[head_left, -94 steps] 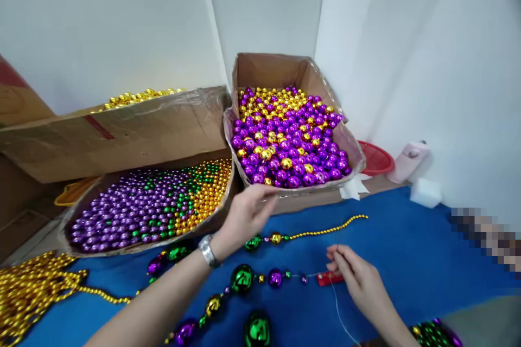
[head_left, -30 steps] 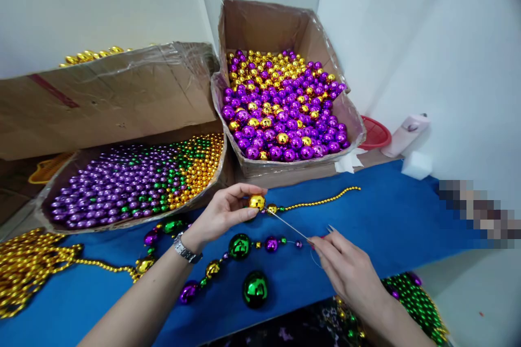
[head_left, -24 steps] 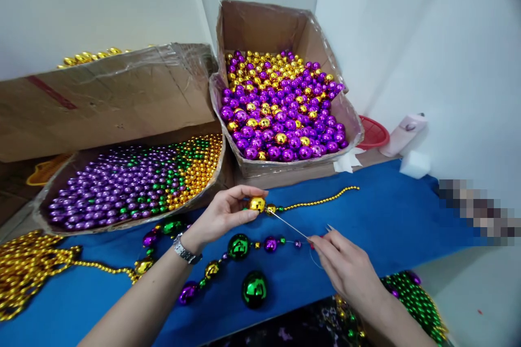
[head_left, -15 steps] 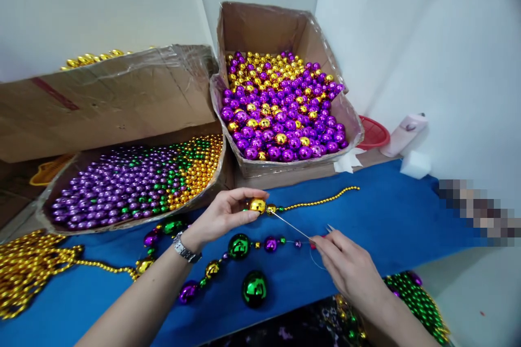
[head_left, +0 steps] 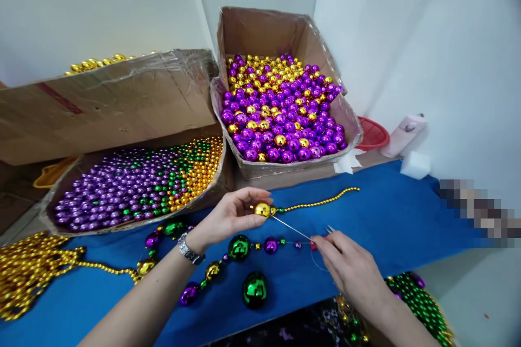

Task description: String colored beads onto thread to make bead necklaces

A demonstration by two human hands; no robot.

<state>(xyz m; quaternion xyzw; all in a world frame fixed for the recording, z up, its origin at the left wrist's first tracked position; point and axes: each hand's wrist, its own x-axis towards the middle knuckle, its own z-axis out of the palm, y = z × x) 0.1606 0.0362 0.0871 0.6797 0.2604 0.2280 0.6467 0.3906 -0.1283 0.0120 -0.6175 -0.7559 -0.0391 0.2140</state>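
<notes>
Left hand [head_left: 230, 217]: thumb and fingers pinched closed on a gold bead [head_left: 262, 209], held just above the blue cloth [head_left: 386, 222]. Right hand [head_left: 348, 271]: fingertips closed on a long needle [head_left: 290, 227], its tip meeting the bead. Just beneath both grips lies a strand of green, gold and purple beads [head_left: 240, 247]; beyond them, a box of purple and gold balls [head_left: 280, 108].

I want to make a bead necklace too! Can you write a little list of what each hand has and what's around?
left hand: pinches a gold ball
right hand: holds a thin needle pointing at the gold ball
table: blue cover, with a loose green ball and a bead string
boxes: purple and gold balls; smaller beads
</notes>
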